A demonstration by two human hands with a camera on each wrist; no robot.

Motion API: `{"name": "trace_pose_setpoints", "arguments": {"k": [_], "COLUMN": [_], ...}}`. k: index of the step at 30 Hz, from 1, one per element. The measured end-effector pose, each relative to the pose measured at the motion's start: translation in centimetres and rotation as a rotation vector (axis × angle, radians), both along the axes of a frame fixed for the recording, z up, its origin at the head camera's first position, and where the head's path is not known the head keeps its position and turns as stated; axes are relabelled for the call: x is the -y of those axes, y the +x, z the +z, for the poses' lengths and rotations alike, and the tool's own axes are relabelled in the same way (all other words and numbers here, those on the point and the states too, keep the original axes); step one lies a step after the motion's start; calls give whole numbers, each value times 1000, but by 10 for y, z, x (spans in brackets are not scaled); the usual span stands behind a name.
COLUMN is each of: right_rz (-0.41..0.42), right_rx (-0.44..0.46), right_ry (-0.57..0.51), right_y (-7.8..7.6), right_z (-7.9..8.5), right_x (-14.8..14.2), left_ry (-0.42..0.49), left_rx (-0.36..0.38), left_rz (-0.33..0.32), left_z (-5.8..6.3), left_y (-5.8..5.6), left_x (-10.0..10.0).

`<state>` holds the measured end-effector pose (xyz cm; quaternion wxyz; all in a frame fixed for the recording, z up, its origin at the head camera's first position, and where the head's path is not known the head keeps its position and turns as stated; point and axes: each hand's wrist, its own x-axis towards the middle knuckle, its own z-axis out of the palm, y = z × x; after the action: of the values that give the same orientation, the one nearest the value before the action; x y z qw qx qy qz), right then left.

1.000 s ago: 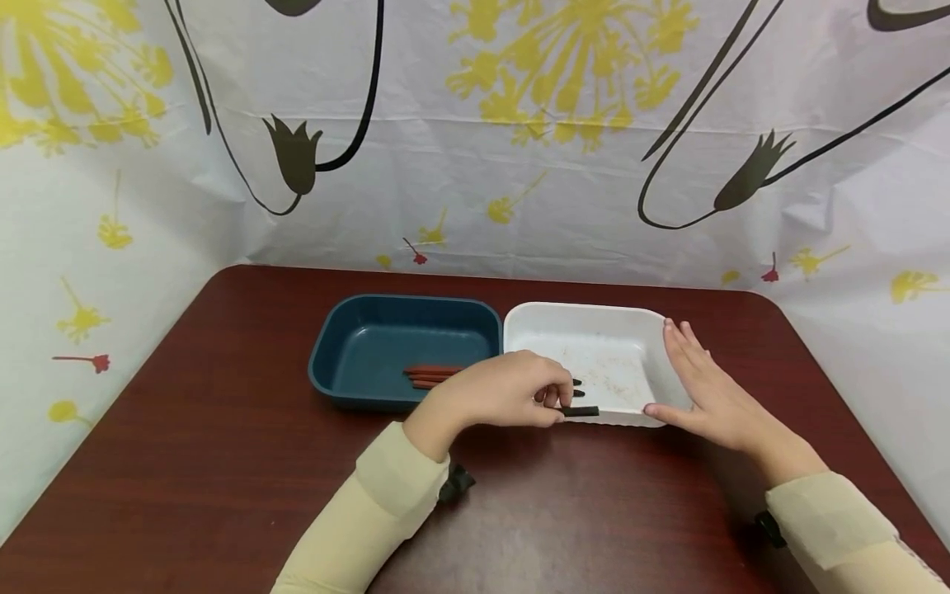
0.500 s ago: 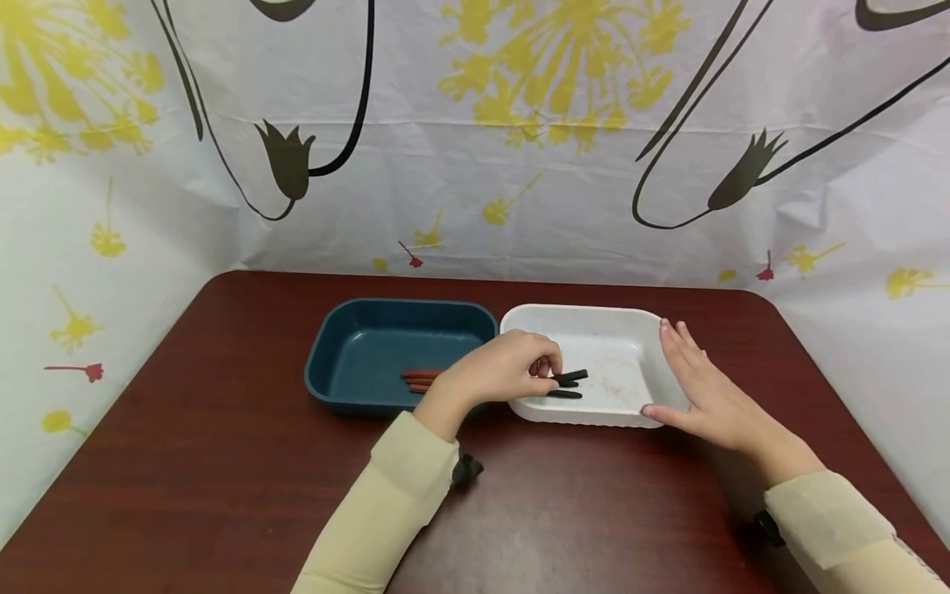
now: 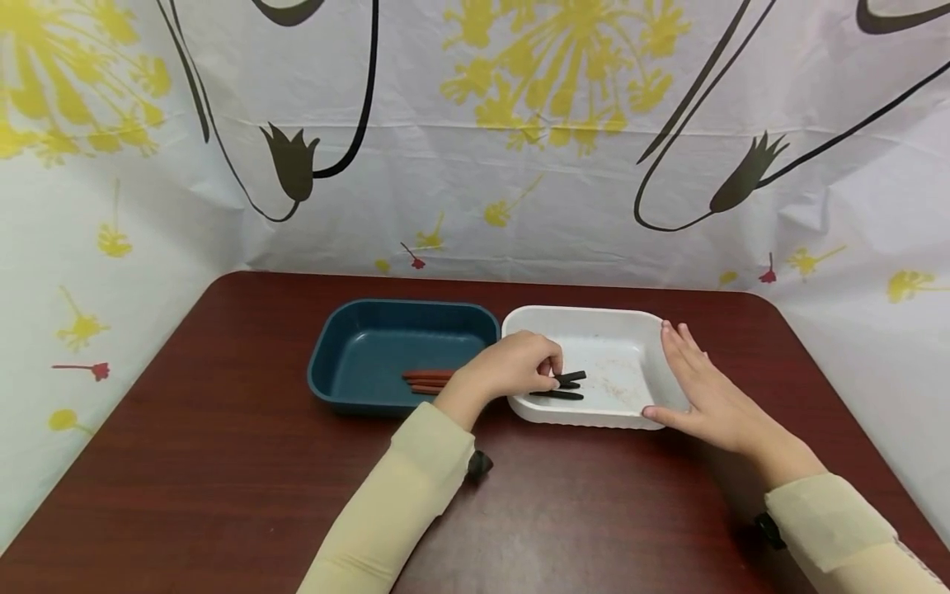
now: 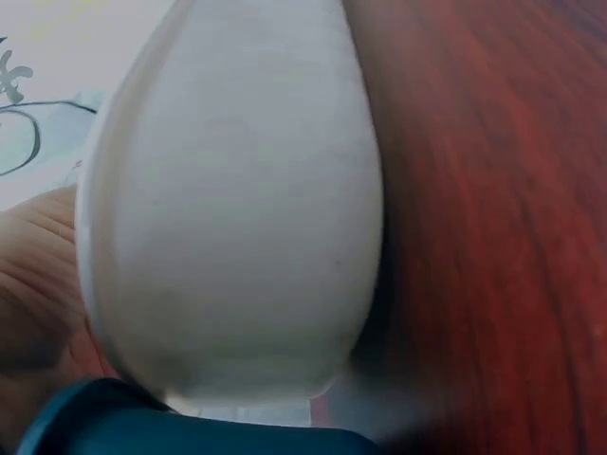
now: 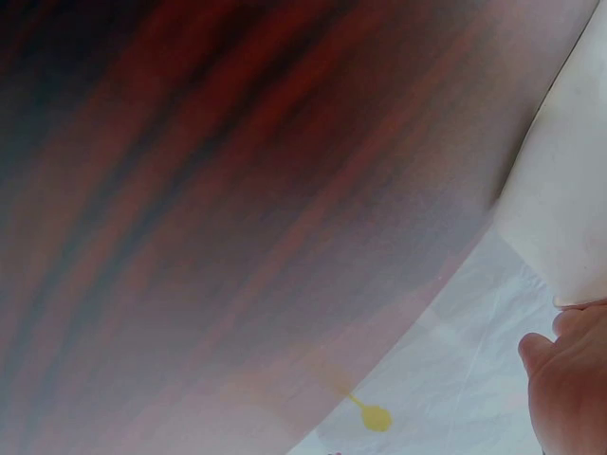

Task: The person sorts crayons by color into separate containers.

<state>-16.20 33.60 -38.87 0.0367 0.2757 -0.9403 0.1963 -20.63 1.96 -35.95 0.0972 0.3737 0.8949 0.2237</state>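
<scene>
Inside the left part of the white tray (image 3: 586,313), my left hand (image 3: 512,363) pinches a short black stick (image 3: 573,376) between thumb and fingers. It lies over or close by other black sticks (image 3: 562,395) on the tray floor, their left ends partly hidden by the hand. My right hand (image 3: 708,396) is spread with straight fingers against the tray's right end, thumb at the front rim. In the left wrist view the tray's outer wall (image 4: 237,199) covers much of the left hand (image 4: 33,275). The right wrist view catches the right hand's fingers (image 5: 569,389) at the tray edge.
A dark blue tray (image 3: 408,304) stands directly left of the white one and holds several reddish-brown sticks (image 3: 426,375), partly behind the left forearm. Both trays rest on a dark red wooden table (image 3: 223,462). A patterned sheet (image 3: 445,165) hangs around the back and sides.
My left hand has carried the black stick from above the white tray's front rim back and down into the tray. The right hand has stayed in place.
</scene>
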Motion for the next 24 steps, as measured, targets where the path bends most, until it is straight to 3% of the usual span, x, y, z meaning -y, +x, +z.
{"name": "trace_pose_setpoints", "arguments": {"k": [9,19,24], "right_rz": [1,-3,-2], "right_rx": [-3,6,1], "right_ry": [-7,1,-3], "right_y": [0,0,0], "right_z": [0,1,0], "right_x": [2,0,-1], "left_ry": [-116,-112,-76], "left_rx": [-58,-47,-44], "left_rz": [34,38,8], "left_z": [-1,-1,-3], "left_y": [1,3,4], "left_x": [-3,-5,-4]}}
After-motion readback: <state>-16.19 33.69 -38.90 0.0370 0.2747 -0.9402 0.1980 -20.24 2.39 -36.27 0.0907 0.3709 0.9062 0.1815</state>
